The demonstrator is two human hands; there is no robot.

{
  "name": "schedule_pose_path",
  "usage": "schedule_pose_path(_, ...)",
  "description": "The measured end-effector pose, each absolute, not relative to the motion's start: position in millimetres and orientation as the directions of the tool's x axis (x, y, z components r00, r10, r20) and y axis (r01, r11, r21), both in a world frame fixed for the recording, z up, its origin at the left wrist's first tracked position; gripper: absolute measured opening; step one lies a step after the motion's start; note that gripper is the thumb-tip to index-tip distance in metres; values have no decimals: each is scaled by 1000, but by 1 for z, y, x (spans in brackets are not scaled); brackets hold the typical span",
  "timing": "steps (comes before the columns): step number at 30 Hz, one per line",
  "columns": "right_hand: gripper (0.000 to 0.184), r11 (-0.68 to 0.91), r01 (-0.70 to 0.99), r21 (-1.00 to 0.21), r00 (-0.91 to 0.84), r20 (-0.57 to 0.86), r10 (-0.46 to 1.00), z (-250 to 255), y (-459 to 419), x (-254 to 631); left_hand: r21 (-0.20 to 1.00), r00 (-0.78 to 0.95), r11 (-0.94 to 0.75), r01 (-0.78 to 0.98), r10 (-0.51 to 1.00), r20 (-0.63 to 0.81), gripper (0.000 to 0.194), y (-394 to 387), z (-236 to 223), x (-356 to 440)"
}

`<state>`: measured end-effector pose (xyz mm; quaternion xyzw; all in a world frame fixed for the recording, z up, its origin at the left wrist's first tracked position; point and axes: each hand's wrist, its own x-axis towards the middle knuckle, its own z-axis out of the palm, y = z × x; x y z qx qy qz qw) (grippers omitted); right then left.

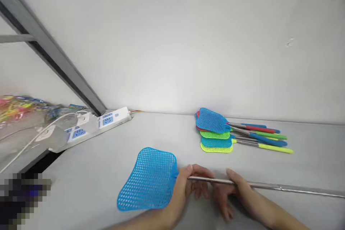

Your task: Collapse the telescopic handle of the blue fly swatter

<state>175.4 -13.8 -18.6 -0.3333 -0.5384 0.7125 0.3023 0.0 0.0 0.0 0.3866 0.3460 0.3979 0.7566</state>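
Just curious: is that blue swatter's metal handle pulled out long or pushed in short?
Pulled out: the blue swatter has its metal handle reaching the right edge.

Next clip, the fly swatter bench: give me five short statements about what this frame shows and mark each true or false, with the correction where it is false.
1. Both hands grip the metal rod of the blue fly swatter. True: the left hand holds it near the head, the right hand further along.
2. The swatter's head is red. False: it is blue.
3. A pile of swatters lies by the wall. True.
4. The pile's handles point left. False: they point right.
5. The power strip sits right of the pile. False: it is far left, with a white plug in it.
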Motion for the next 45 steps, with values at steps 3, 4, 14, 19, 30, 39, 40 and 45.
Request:
schedule_pose_path(3,75,-242,-128,-962,-536,-138,833,-25,-7,174,842,458,396,-366,864,-208,51,3,-4,0)
schedule_pose_path(4,74,-240,-137,-961,-519,-137,844,-25,-6,174,838,458,397,-375,865,-205,50,4,-5,0)
schedule_pose_path(14,62,-249,-196,-949,-433,-144,890,-7,1,169,826,445,403,-394,870,-213,42,6,-8,-4)
schedule_pose_path(19,59,-268,-233,-935,-431,-147,890,-8,4,170,848,429,384,-366,878,-213,48,6,-8,-4)
schedule_pose_path(30,51,-252,-192,-949,-477,-134,869,-10,5,175,834,416,354,-424,894,-168,42,5,-7,-5)
schedule_pose_path(39,47,-103,26,-994,-581,-99,808,-2,1,178,786,447,409,-464,874,-191,41,6,-4,-8)
schedule_pose_path(40,47,-103,12,-995,-581,-91,809,-3,1,178,786,447,407,-465,874,-188,42,6,-3,-8)
schedule_pose_path(45,47,-118,-47,-992,-569,-71,819,-8,2,177,813,454,381,-440,876,-165,45,5,-2,-8)
